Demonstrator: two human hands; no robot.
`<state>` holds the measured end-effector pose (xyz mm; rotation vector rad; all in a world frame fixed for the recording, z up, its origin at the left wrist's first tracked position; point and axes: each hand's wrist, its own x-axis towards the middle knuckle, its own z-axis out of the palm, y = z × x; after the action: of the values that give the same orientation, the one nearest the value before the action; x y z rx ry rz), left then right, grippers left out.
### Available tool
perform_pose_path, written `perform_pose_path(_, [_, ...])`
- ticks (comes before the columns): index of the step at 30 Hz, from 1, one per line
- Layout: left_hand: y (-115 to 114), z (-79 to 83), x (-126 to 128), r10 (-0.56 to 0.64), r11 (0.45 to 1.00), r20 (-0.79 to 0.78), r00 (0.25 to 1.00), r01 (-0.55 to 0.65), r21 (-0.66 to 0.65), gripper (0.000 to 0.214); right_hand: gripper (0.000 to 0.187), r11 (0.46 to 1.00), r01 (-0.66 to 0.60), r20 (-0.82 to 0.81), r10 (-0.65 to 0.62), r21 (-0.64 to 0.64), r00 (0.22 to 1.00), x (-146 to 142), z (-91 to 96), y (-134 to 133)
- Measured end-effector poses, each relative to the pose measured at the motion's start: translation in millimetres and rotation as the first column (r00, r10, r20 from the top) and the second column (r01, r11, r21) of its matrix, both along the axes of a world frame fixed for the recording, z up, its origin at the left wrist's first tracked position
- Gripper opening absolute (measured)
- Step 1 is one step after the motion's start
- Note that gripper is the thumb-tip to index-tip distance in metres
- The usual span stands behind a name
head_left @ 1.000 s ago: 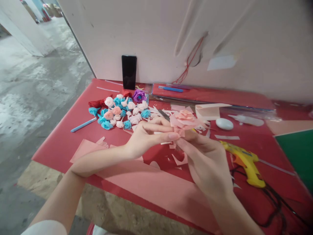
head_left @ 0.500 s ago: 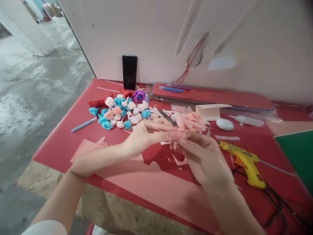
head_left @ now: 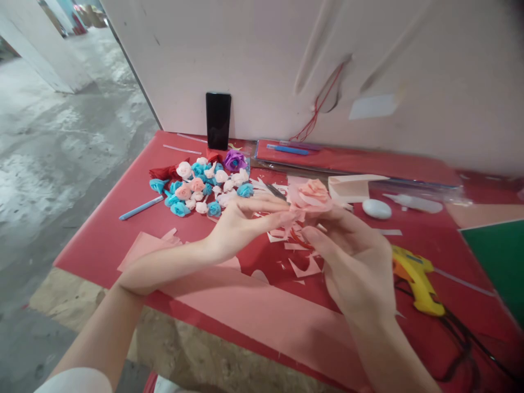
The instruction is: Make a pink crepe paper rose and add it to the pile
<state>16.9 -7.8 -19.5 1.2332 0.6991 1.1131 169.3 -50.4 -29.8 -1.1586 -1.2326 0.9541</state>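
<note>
A pink paper rose [head_left: 311, 194] is held above the red table [head_left: 123, 224] between both my hands. My left hand [head_left: 245, 224] pinches its base from the left with thumb and fingertips. My right hand [head_left: 352, 262] comes in from the right, palm turned up, fingers curled under the flower's base. Pink paper scraps [head_left: 301, 267] lie on the table beneath the hands. Scissors [head_left: 274, 191] lie just behind my left fingers.
A pile of small blue, white, pink and purple paper roses [head_left: 204, 185] sits at the left. A black phone [head_left: 218, 120] leans on the wall. A yellow glue gun [head_left: 415, 278] lies right; a white oval object [head_left: 376, 208], a blue pen [head_left: 141, 208], a pink sheet [head_left: 262, 311].
The rose has been turned in my fingers, first tipping right, now facing up again and slightly higher. My right hand has opened out more with its palm up.
</note>
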Motion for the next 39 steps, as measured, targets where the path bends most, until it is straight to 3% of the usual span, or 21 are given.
perform_pose_path(8, [-2, -2.4, -1, -0.026, 1.000, -0.012, 1.000, 0.026, 0.009, 0.015, 0.005, 0.996, 0.090, 0.039, -0.091, 0.030, 0.995, -10, 1.0, -1])
perform_pose_path(14, [-2, -1.4, 1, -0.021, 0.995, -0.002, 1.000, 0.020, -0.099, 0.012, 0.002, 0.998, 0.055, -0.030, -0.055, 0.011, 0.998, -8, -0.4, -1])
perform_pose_path(18, [0, -1.6, 2, -0.031, 0.990, 0.014, 0.999, 0.033, -0.136, 0.016, 0.004, 0.986, 0.156, -0.043, -0.154, 0.054, 0.987, 0, 5.3, 1])
perform_pose_path(21, [1, -1.9, 1, -0.037, 0.991, -0.007, 0.999, 0.036, -0.129, 0.019, 0.008, 0.945, 0.270, -0.068, -0.262, 0.186, 0.963, 10, 16.1, 4])
perform_pose_path(24, [3, -3.5, 1, -0.041, 0.988, -0.010, 0.999, 0.039, -0.147, 0.019, 0.009, 0.857, 0.416, -0.106, -0.404, 0.303, 0.909, 25, 25.7, 8])
perform_pose_path(26, [5, -5.5, 2, -0.048, 0.984, -0.009, 0.999, 0.046, -0.170, 0.020, 0.006, 0.809, 0.478, -0.011, -0.506, 0.342, 0.863, 39, 27.3, 11])
perform_pose_path(27, [6, -6.7, 3, -0.046, 0.981, -0.011, 0.999, 0.043, -0.186, 0.021, 0.006, 0.792, 0.505, 0.120, -0.571, 0.343, 0.812, 48, 26.1, 13])
perform_pose_path(28, [8, -7.9, 3, -0.042, 0.978, -0.013, 0.999, 0.038, -0.206, 0.021, 0.012, 0.801, 0.526, 0.339, -0.598, 0.286, 0.727, 58, 23.5, 14])
perform_pose_path(29, [9, -9.0, 4, -0.033, 0.974, -0.013, 0.999, 0.029, -0.226, 0.020, 0.018, 0.814, 0.559, 0.601, -0.528, 0.157, 0.600, 69, 19.6, 16])
perform_pose_path(30, [10, -9.8, 4, -0.025, 0.969, -0.012, 1.000, 0.021, -0.246, 0.018, 0.018, 0.816, 0.575, 0.699, -0.448, 0.064, 0.558, 80, 14.3, 17])
perform_pose_path(32, [11, -10.3, 5, -0.023, 0.961, -0.014, 1.000, 0.018, -0.274, 0.017, 0.007, 0.785, 0.614, 0.798, -0.321, -0.077, 0.510, 106, -0.2, 19])
perform_pose_path(35, [10, -9.0, 4, -0.040, 0.963, -0.015, 0.999, 0.034, -0.266, 0.022, 0.008, 0.668, 0.709, 0.875, -0.181, -0.226, 0.450, 147, -29.8, 17])
perform_pose_path(37, [10, -8.0, 4, -0.051, 0.967, -0.005, 0.999, 0.048, -0.251, 0.025, 0.010, 0.614, 0.732, 0.879, -0.127, -0.294, 0.459, 174, -51.4, 11])
perform_pose_path(39, [9, -8.0, 4, -0.052, 0.969, 0.004, 0.999, 0.051, -0.242, 0.025, 0.021, 0.593, 0.716, 0.853, -0.093, -0.368, 0.514, 197, -71.2, -1])
